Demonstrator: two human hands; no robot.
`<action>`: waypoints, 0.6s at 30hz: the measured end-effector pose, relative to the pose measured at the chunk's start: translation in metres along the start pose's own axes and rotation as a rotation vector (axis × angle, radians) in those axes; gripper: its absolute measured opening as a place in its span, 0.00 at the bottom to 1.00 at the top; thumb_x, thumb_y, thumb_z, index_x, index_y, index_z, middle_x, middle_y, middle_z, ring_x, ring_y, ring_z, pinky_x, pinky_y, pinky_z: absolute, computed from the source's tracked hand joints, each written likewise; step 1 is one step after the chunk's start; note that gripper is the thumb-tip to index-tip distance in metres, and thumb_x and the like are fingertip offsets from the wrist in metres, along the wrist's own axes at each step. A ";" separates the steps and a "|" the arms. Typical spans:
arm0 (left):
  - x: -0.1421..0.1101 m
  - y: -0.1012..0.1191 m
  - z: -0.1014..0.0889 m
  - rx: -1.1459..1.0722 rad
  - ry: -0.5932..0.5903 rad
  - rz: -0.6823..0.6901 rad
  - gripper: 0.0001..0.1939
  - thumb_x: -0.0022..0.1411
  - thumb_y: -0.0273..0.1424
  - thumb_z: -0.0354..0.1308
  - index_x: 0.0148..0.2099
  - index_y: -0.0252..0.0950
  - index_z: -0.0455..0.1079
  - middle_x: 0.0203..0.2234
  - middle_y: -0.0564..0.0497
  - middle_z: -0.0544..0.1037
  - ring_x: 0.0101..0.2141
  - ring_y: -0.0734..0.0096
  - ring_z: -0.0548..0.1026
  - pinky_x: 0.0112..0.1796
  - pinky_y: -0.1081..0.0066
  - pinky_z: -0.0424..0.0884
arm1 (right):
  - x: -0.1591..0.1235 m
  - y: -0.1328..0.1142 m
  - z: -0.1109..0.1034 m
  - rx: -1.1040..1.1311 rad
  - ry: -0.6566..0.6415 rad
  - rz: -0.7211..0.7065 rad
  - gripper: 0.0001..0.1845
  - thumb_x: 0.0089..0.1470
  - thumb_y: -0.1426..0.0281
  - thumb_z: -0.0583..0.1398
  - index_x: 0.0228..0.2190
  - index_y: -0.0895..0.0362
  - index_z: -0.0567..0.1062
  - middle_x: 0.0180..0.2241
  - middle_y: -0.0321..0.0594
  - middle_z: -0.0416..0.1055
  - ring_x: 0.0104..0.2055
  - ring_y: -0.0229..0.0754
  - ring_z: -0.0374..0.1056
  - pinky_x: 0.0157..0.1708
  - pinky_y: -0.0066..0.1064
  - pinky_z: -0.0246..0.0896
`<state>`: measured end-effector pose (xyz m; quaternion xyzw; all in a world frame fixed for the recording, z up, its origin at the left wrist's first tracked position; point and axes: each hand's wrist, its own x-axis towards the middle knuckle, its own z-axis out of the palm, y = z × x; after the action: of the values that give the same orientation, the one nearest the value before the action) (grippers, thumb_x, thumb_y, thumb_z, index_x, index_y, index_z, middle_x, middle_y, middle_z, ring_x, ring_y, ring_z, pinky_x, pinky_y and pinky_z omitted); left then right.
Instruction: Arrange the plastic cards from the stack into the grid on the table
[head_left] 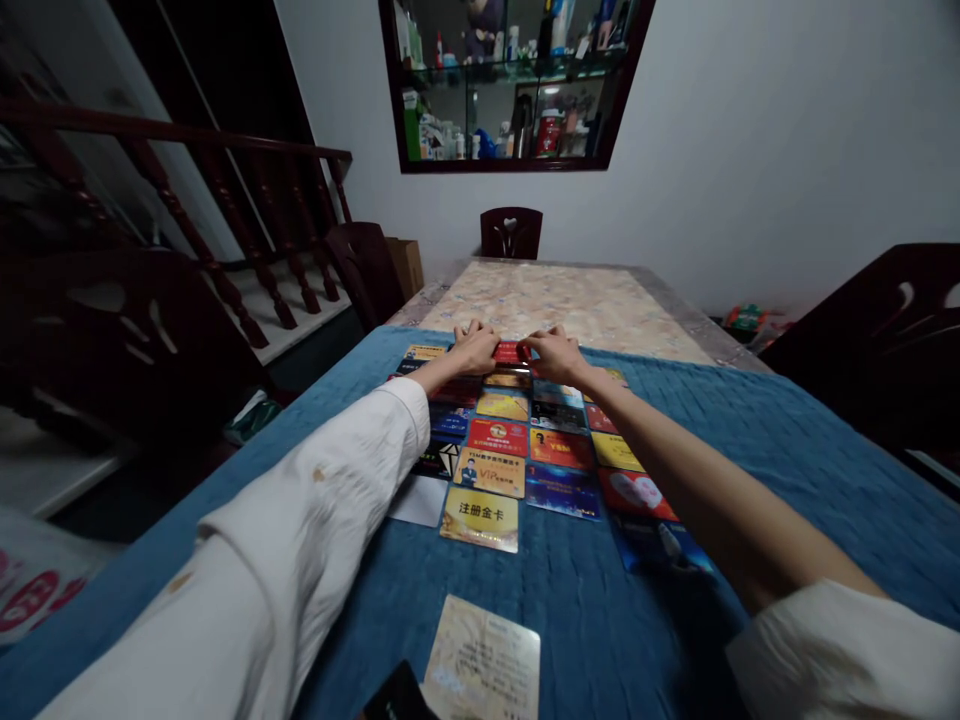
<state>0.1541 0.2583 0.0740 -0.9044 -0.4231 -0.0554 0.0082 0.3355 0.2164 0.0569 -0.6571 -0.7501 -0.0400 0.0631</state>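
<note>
Several colourful plastic cards lie in rows on a blue cloth over the table. Both my arms reach far forward to the top row. My left hand and my right hand have their fingers curled and pinch the two ends of a red card at the far edge of the rows. Nearer me lie a gold card, a VIP card and a red card. A pale card lies alone close to me.
Beyond the cloth the table shows a patterned marble top. Dark wooden chairs stand at the far end, left and right. A stair railing runs at left; a wall cabinet hangs above.
</note>
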 end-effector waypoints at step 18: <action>0.037 -0.015 0.026 -0.035 -0.109 -0.015 0.14 0.53 0.22 0.58 0.42 0.36 0.75 0.48 0.40 0.77 0.59 0.42 0.60 0.58 0.38 0.53 | 0.030 0.014 0.024 0.011 -0.132 0.045 0.32 0.53 0.69 0.56 0.60 0.45 0.73 0.61 0.44 0.70 0.62 0.65 0.57 0.51 0.52 0.60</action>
<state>0.1682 0.2977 0.0519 -0.9028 -0.4288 -0.0136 -0.0309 0.3444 0.2508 0.0375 -0.6746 -0.7379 0.0091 0.0181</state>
